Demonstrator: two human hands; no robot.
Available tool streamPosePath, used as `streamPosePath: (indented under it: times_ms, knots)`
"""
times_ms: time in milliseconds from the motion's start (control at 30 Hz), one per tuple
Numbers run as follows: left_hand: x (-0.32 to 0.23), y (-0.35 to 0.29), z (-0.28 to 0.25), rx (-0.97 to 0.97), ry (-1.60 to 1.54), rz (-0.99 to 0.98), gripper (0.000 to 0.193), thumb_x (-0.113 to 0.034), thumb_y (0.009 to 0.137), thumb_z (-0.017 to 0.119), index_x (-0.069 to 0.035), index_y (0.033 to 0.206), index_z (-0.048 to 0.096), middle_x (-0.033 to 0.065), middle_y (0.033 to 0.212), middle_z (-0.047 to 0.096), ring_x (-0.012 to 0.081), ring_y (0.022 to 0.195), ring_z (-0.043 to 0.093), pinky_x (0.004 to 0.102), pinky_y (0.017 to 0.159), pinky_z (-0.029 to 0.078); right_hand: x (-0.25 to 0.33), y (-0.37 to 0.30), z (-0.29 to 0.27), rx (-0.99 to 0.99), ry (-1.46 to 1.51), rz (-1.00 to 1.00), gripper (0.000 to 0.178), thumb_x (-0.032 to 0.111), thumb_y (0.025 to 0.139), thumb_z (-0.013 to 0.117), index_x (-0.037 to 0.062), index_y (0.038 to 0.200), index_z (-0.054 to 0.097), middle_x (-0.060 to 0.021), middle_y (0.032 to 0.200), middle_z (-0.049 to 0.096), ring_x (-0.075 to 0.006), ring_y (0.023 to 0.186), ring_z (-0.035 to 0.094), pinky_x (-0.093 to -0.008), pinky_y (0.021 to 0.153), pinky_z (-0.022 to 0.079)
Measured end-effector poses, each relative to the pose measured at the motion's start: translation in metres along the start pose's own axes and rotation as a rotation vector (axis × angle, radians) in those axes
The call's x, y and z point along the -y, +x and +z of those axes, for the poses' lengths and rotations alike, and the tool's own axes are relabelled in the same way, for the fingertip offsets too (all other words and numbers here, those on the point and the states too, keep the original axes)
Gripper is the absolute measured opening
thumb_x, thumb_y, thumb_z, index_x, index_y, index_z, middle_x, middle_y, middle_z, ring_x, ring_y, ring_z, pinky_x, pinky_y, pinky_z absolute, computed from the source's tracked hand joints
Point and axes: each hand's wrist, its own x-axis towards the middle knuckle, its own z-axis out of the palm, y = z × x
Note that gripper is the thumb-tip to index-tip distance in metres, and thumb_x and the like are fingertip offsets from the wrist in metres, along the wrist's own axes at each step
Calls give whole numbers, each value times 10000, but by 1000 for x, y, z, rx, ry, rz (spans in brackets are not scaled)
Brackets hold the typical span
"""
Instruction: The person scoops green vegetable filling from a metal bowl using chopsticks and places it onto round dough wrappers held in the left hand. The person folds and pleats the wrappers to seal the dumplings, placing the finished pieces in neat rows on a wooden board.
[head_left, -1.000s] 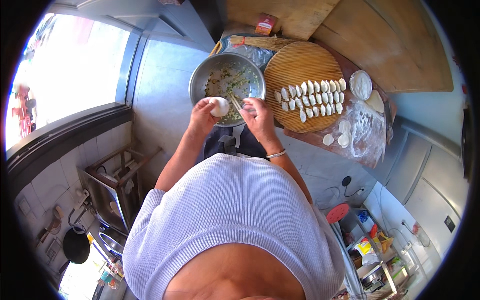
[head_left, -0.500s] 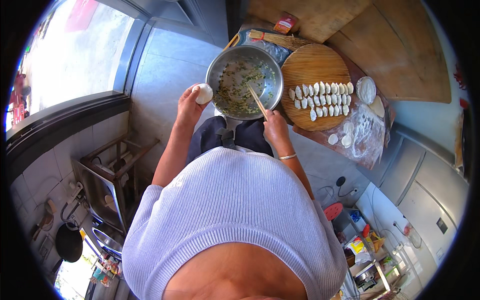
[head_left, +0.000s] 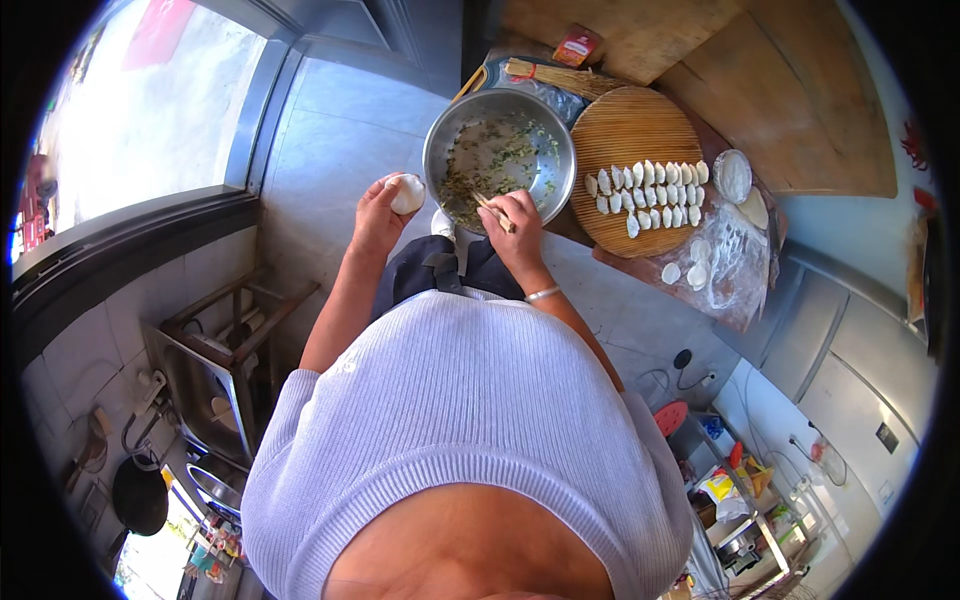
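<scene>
From where I stood, a wide, round, silver-coloured metal bowl (head_left: 500,103) held chopped, green-flecked filling (head_left: 518,150). Just beside the bowl's left rim, the person's left hand (head_left: 377,214) pinched a flat, round, white dough wrapper (head_left: 407,194) between thumb and fingers; the disc projected beyond the fingertips toward the bowl. At the bowl's near rim, the right hand (head_left: 513,227) had its fingers closed around slim, pale wooden chopsticks (head_left: 497,215), whose tips slanted from the fingers into the filling. Right of the bowl lay a round, ribbed, brown wooden board (head_left: 625,115) bearing rows of white, crescent-shaped dumplings (head_left: 649,196); beyond the board, farther from the bowl, lay loose, round, white wrappers (head_left: 698,265).
</scene>
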Motion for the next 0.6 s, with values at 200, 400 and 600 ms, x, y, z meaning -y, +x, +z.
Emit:
streamPosePath:
  times_ms: [200, 400, 600]
  knots:
    - [-10, -8, -8, -15, 32, 4, 214, -142, 936, 530, -17, 1106, 560, 148, 1045, 633, 282, 975, 630, 415, 837, 535, -4, -10, 23, 92, -167, -50, 146, 130, 830, 646, 39, 791, 539, -130, 784, 491, -307, 660, 548, -406, 580, 463]
    - [-9, -10, -17, -61, 57, -6, 199, -153, 929, 553, -20, 1075, 571, 112, 999, 635, 245, 932, 638, 398, 802, 546, 51, -23, 30, 242, -130, -194, 148, 162, 853, 615, 55, 852, 514, -111, 831, 460, -283, 638, 558, -381, 547, 482]
    - [-2, -9, -21, -30, 93, -22, 186, -150, 920, 567, -29, 1061, 574, 108, 1000, 635, 242, 920, 642, 394, 785, 551, 44, -41, 45, 396, -252, -242, 199, 196, 860, 608, 59, 823, 469, -114, 804, 457, -270, 606, 573, -362, 513, 487]
